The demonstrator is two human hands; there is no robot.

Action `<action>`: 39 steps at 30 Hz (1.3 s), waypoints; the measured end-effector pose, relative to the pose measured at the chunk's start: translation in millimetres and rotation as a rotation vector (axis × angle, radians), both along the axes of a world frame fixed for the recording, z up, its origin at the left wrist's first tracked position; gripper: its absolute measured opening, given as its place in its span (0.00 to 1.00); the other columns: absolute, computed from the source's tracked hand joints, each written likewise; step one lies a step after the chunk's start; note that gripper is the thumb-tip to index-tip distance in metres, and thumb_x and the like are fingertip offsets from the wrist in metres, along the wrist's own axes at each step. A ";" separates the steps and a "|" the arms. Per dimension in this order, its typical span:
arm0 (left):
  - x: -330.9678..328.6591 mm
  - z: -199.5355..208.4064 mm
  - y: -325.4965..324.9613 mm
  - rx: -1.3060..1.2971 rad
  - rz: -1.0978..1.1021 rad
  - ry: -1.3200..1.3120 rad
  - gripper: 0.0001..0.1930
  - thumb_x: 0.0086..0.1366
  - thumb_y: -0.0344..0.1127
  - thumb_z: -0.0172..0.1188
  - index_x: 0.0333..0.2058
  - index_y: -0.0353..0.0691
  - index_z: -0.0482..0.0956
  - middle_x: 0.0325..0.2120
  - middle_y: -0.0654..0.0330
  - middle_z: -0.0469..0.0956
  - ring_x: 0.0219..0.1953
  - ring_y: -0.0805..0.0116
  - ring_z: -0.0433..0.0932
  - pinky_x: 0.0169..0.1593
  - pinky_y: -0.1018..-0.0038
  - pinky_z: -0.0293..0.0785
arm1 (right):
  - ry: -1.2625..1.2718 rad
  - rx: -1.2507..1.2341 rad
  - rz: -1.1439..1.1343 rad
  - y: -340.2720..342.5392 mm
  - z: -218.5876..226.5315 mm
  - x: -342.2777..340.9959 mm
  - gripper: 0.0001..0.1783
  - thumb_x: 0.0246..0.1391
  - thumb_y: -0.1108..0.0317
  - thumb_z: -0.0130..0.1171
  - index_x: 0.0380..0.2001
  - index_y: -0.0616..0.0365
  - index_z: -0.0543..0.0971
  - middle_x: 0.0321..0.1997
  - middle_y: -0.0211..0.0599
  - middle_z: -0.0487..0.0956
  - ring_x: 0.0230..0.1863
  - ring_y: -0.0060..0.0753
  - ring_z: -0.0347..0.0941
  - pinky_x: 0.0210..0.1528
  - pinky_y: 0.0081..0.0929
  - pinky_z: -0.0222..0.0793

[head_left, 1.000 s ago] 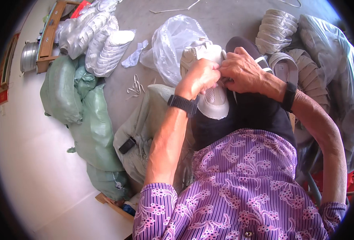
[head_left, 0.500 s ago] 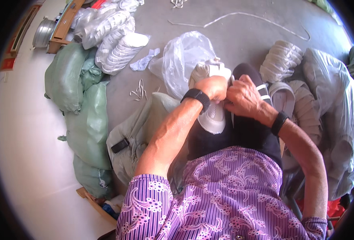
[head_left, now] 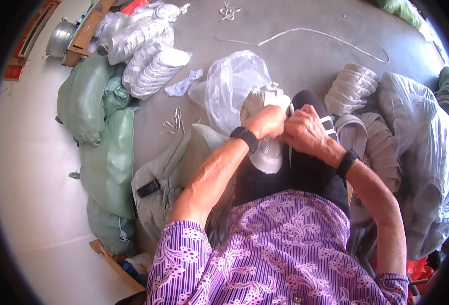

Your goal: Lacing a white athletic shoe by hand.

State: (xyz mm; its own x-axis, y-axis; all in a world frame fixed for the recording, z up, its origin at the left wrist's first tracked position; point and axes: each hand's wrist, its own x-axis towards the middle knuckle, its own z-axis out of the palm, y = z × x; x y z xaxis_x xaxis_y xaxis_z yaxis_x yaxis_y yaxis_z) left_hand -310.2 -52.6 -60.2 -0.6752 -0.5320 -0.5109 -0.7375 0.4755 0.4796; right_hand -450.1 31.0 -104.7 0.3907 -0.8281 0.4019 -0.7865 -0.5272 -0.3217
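A pale beige lace-up shoe point(head_left: 266, 160) lies on my dark-trousered lap, its toe toward me. My left hand point(head_left: 265, 122) is closed over its middle, hiding most of the lacing. Against the shoe's right side, my right hand point(head_left: 307, 131) is closed in a pinch, with a thin white shoelace point(head_left: 291, 110) showing by its fingertips. The exact grip of both hands is partly hidden. White lace strips point(head_left: 328, 125) lie across my right leg. Just right of that leg sits another pale shoe point(head_left: 351, 134), its opening facing up.
Stacked pale shoes point(head_left: 352, 89) and a clear bag of shoes point(head_left: 417, 132) stand at the right. A crumpled clear plastic bag point(head_left: 234, 84) lies ahead. Green sacks point(head_left: 107, 162) line the left wall, near bagged white shoes point(head_left: 156, 73). Loose laces point(head_left: 173, 122) lie on the floor.
The whole view has shifted slightly, with the floor items lower in the picture. Both hands stay closed at the shoe, and the right hand sits a little nearer the left.
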 end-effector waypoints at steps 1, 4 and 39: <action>1.0 -3.0 -0.7 -0.058 -0.024 0.062 0.04 0.45 0.23 0.53 0.22 0.32 0.76 0.17 0.44 0.75 0.22 0.56 0.78 0.26 0.64 0.71 | -0.002 0.021 0.007 -2.2 1.3 -0.9 0.07 0.37 0.61 0.63 0.20 0.49 0.77 0.20 0.25 0.74 0.30 0.30 0.71 0.40 0.35 0.58; 4.4 -13.5 -1.6 -0.130 0.002 0.055 0.06 0.47 0.28 0.57 0.24 0.33 0.81 0.25 0.43 0.78 0.31 0.50 0.80 0.35 0.62 0.75 | -0.018 0.043 0.026 -2.9 3.4 -0.3 0.07 0.38 0.62 0.63 0.20 0.50 0.77 0.21 0.27 0.74 0.31 0.32 0.71 0.41 0.35 0.58; 28.5 27.3 21.5 0.021 0.604 0.915 0.19 0.70 0.46 0.45 0.33 0.35 0.76 0.23 0.55 0.77 0.27 0.63 0.76 0.32 0.70 0.69 | -0.878 0.473 -0.221 -37.4 84.5 7.0 0.10 0.56 0.69 0.56 0.36 0.66 0.78 0.28 0.34 0.81 0.31 0.18 0.74 0.35 0.20 0.69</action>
